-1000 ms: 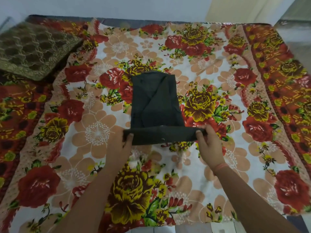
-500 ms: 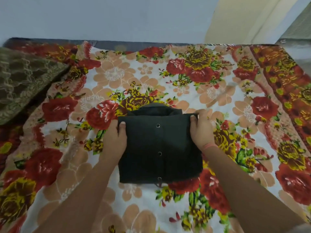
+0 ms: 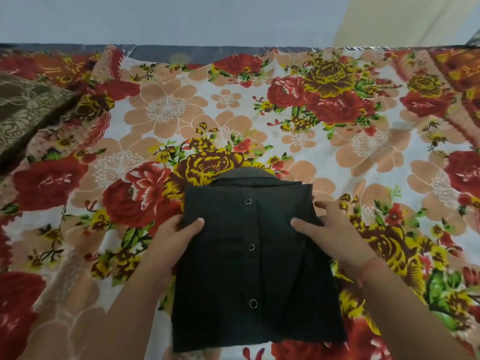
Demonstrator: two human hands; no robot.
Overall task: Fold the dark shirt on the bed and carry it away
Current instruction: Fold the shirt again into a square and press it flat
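Since the earlier frame both hands have slid down the dark shirt (image 3: 249,261); left hand (image 3: 172,236) and right hand (image 3: 335,229) pinch its opposite sides, long axis running away from the person, bed (image 3: 166,110) beneath.

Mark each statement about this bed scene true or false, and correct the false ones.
1. The dark shirt is folded into a compact rectangle. True.
2. Only the right hand holds the shirt. False: the left hand grips the opposite edge too.
3. Three snap buttons show down the shirt's front. True.
4. The bedsheet is plain white. False: it has a red, yellow and peach floral print.
5. A brown patterned cloth lies at the bed's left edge. True.
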